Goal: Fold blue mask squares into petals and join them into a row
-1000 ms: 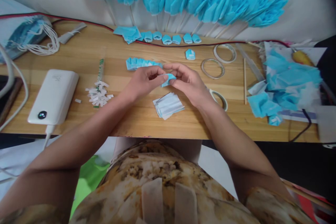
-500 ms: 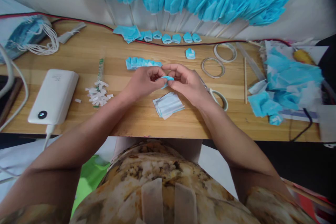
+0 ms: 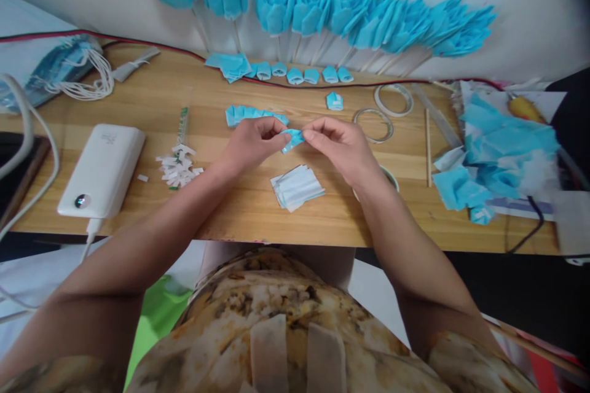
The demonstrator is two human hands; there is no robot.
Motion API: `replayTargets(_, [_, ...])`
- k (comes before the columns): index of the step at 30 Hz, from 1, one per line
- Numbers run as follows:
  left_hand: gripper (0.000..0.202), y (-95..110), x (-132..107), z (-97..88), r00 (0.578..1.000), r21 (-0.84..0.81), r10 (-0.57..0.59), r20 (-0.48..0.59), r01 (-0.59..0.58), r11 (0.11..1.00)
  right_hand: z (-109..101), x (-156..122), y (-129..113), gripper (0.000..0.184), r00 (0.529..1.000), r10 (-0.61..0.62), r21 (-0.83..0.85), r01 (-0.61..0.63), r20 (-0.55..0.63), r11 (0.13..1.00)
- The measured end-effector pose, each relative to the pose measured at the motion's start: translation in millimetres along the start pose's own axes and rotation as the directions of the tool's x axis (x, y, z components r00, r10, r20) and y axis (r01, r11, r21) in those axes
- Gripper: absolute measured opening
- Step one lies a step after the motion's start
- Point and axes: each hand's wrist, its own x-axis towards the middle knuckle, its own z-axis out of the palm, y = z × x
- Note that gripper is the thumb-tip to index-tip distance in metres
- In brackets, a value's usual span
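Fingertips (image 3: pixel 286 137) of the left hand (image 3: pixel 254 142) are pinched together on the left end of a small folded blue fabric piece (image 3: pixel 293 140). Thumb and forefinger of the right hand (image 3: pixel 340 146) close on its right corner; the remaining fingers of both hands curl behind, partly hidden. The piece sits near the middle of the frame, between the hands, above a stack of pale fabric strips (image 3: pixel 298 188) and just below a row of folded blue pieces (image 3: pixel 249 114).

It looks very light, soft and thin, likely to crease readily and unlikely to slip; a hard pull could probably distort its folds, so the ends or folded edges seem the best places to hold it.

At the upper left of the frame, a clear plastic bag (image 3: pixel 58 70) appears to contain blue material; whether the white cords (image 3: pixel 98 78) lie inside or on top is unclear. In the upper middle, small blue fabric tubes (image 3: pixel 295 76) line the tabletop (image 3: pixel 221 199), their insides too small to make out
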Motion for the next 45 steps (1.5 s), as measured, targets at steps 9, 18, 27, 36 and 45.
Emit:
replayTargets(9, [0.050,5,-1,-4.8,0.999,-0.070,-0.015,0.037,0.018,0.997,0,3,2,0.014,0.994,-0.021,-0.005,0.021,-0.108,1.000])
replayTargets(18, [0.035,9,-2,-10.7,0.990,-0.078,-0.120,0.074,0.126,0.989,0,5,0,0.012,0.988,-0.008,0.077,0.020,-0.151,0.997])
replayTargets(27, [0.020,13,-4,-8.8,0.986,-0.142,-0.165,-0.018,0.161,0.977,-2,4,1,0.025,0.990,0.075,0.210,-0.048,-0.122,0.977])
replayTargets(36, [0.028,13,-3,-10.6,0.990,-0.113,-0.114,0.084,0.123,0.986,1,4,3,0.015,0.993,0.049,0.148,-0.033,-0.105,0.988])
replayTargets(45, [0.027,17,-3,-7.6,0.979,-0.068,-0.194,0.064,0.198,0.978,2,3,3,0.015,0.993,0.018,0.107,-0.005,-0.114,0.994])
